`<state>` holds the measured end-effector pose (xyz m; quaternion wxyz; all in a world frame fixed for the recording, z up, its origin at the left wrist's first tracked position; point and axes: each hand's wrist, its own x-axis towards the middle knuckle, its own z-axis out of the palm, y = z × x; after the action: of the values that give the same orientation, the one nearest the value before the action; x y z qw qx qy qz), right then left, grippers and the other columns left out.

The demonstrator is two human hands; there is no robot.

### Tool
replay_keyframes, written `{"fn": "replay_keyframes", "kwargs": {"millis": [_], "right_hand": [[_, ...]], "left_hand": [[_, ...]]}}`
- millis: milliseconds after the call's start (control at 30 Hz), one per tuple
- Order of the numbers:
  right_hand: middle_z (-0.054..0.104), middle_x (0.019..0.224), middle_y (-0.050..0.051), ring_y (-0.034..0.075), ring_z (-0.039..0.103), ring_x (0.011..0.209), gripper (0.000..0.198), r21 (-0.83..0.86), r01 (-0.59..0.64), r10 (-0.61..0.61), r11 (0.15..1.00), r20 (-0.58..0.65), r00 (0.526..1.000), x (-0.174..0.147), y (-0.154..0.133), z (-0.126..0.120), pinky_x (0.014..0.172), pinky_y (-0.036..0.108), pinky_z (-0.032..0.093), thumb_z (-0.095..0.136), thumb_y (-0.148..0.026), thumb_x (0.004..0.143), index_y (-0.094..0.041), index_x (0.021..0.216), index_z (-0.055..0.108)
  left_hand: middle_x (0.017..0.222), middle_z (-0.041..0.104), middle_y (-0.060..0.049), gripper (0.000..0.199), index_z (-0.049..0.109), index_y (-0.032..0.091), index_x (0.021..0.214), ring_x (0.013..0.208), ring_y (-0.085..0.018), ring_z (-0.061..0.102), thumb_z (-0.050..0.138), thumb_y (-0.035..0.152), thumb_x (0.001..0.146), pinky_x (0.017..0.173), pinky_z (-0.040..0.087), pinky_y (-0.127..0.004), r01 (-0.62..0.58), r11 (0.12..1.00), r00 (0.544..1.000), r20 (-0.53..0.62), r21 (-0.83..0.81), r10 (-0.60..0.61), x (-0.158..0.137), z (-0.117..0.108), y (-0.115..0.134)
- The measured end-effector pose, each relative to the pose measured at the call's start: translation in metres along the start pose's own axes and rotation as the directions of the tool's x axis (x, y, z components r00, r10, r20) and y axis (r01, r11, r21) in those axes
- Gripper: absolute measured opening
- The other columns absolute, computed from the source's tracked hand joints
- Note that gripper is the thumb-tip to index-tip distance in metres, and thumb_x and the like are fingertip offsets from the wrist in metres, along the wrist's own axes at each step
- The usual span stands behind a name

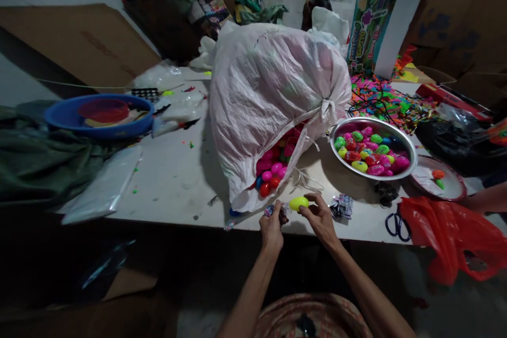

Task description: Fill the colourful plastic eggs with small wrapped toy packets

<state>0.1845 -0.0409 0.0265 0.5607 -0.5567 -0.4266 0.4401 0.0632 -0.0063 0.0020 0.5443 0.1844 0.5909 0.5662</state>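
A yellow plastic egg (298, 204) is pinched between the thumb and fingers of my right hand (320, 216), just above the table's front edge. Close beside it, my left hand (272, 226) is closed on a small shiny printed wrapper (270, 210); its contents are hidden. Behind both hands a large white woven sack (269, 84) lies on its side, and pink, red and blue plastic eggs (273, 171) show in its opening. To the right, a steel bowl (412, 166) holds several coloured eggs. A stack of small printed packets (341, 207) lies right of my right hand.
Dark-handled scissors (398, 227) and a red plastic bag (447, 232) lie at the right front edge. Another person's arm (485, 198) reaches in there, near a plate (455, 190). A blue basin (99, 129) stands left; colourful small pieces (390, 100) are heaped behind the bowl.
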Motion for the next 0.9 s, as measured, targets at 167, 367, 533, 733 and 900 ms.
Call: {"fn": "replay_keyframes", "kwargs": {"millis": [167,367,533,733,900], "right_hand": [[0.063,0.079,0.001,0.014,0.057,0.062,0.028,-0.145,0.049,-0.053,0.988,-0.018,0.998,-0.006,0.004,0.002,0.055,0.025,0.045,0.062,-0.036,0.075,-0.02,0.097,0.056],[0.065,0.087,0.003,0.016,0.061,0.068,0.032,-0.125,0.04,-0.048,0.991,-0.064,0.997,-0.001,0.008,-0.007,0.062,0.028,0.048,0.067,-0.034,0.07,-0.02,0.097,0.057],[0.064,0.076,0.002,0.017,0.064,0.064,0.033,0.098,-0.115,0.114,0.989,0.014,0.993,0.002,0.008,-0.011,0.057,0.027,0.048,0.07,-0.038,0.067,-0.019,0.09,0.057],[0.064,0.076,0.001,0.017,0.063,0.063,0.032,0.068,-0.129,0.127,0.989,0.032,0.991,-0.002,0.012,-0.011,0.057,0.026,0.047,0.071,-0.038,0.067,-0.018,0.089,0.058],[0.065,0.086,0.002,0.016,0.064,0.07,0.033,0.131,-0.115,0.114,0.985,0.014,0.993,-0.005,0.015,-0.008,0.061,0.026,0.049,0.07,-0.039,0.068,-0.02,0.092,0.059]], "left_hand": [[0.054,0.055,0.003,0.041,0.059,0.013,0.064,0.045,-0.01,0.049,0.074,0.049,0.052,0.044,0.039,-0.022,-0.039,0.998,0.999,-0.01,0.048,0.039,-0.001,0.001,-0.005],[0.052,0.053,0.002,0.034,0.059,0.014,0.06,0.046,-0.01,0.047,0.072,0.045,0.058,0.044,0.038,-0.021,-0.181,0.967,0.983,0.065,0.181,0.172,0.002,-0.002,-0.004],[0.05,0.053,0.002,0.034,0.061,0.015,0.062,0.043,-0.01,0.044,0.067,0.048,0.065,0.042,0.035,-0.022,-0.238,0.926,0.971,0.076,0.292,0.225,0.008,-0.006,-0.007],[0.047,0.051,0.003,0.033,0.059,0.016,0.058,0.044,-0.01,0.045,0.068,0.047,0.066,0.043,0.035,-0.022,-0.273,0.906,0.962,0.123,0.325,0.245,0.003,-0.006,-0.013],[0.058,0.058,0.002,0.032,0.065,0.014,0.072,0.047,-0.008,0.049,0.074,0.042,0.059,0.048,0.039,-0.021,-0.085,0.992,0.968,0.244,0.091,0.06,-0.007,0.003,-0.012]]}}
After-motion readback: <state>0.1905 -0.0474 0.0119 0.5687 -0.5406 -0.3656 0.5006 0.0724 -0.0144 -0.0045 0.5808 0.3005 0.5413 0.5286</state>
